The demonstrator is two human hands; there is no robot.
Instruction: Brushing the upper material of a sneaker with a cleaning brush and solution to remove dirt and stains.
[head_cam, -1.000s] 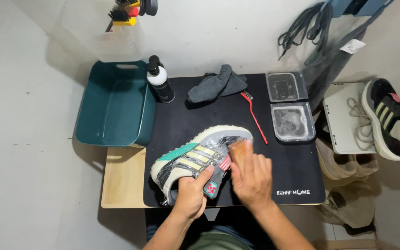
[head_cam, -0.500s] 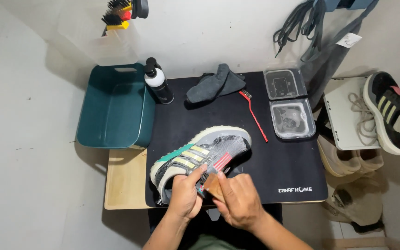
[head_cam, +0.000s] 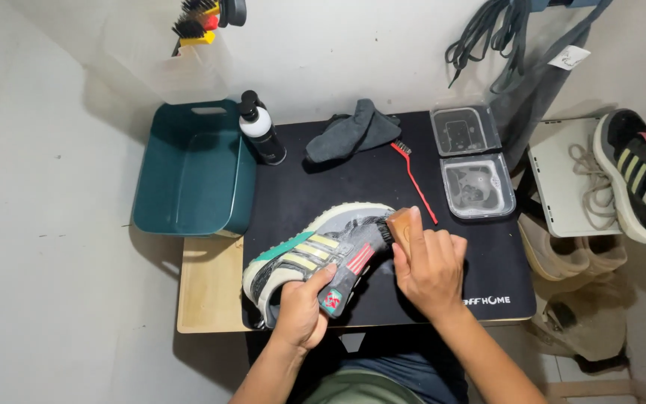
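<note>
A grey sneaker (head_cam: pixel 315 251) with yellow stripes and a green heel band lies on its side on the black mat (head_cam: pixel 323 187). My left hand (head_cam: pixel 300 310) grips it at the tongue and collar, thumb on the red tongue label. My right hand (head_cam: pixel 431 269) holds a wooden brush (head_cam: pixel 400 228) with dark bristles pressed against the toe end of the sneaker.
A teal tub (head_cam: pixel 188 168) sits at the left, a black pump bottle (head_cam: pixel 261 135) beside it. A grey cloth (head_cam: pixel 353 131), a thin red brush (head_cam: pixel 413 178) and two clear containers (head_cam: pixel 476 187) lie at the back. Another sneaker (head_cam: pixel 637 176) rests on a white stand at the right.
My right hand has moved with the brush from the near side of the sneaker up to its toe end. The left hand keeps its hold.
</note>
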